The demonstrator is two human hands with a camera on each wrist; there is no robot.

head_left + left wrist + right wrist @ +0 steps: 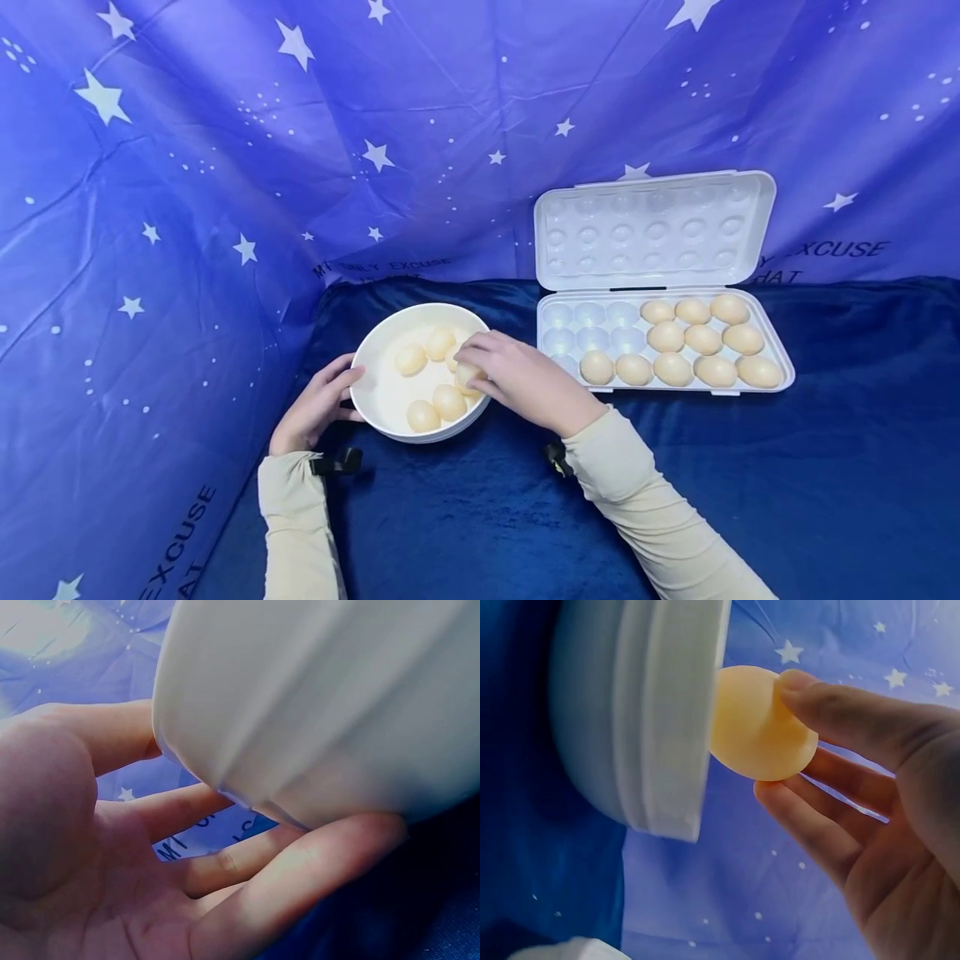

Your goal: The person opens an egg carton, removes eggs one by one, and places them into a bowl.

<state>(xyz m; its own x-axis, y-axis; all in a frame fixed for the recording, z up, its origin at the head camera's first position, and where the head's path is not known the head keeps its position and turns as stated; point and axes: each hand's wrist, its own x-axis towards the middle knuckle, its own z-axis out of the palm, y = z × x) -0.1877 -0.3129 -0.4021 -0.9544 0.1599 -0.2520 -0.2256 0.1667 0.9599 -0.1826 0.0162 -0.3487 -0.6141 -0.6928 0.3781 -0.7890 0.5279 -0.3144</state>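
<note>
A white bowl (386, 396) with several pale brown eggs (449, 402) in it stands left of centre in the head view. My left hand (318, 406) holds the bowl from its left side, thumb at the rim and fingers under the ribbed outer wall (300, 697). At the bowl's right rim, my right hand (532, 382) pinches one egg (757, 727) between thumb and fingertips. That egg shows just above the rim in the right wrist view, while in the head view the fingers partly cover it.
To the right lies a white egg box (592, 340), its lid (652, 208) raised at the back. Eggs (673, 368) fill its right side and most of the front row; bare cups show at back left. A starry blue curtain (420, 100) hangs behind the dark blue cloth (465, 525).
</note>
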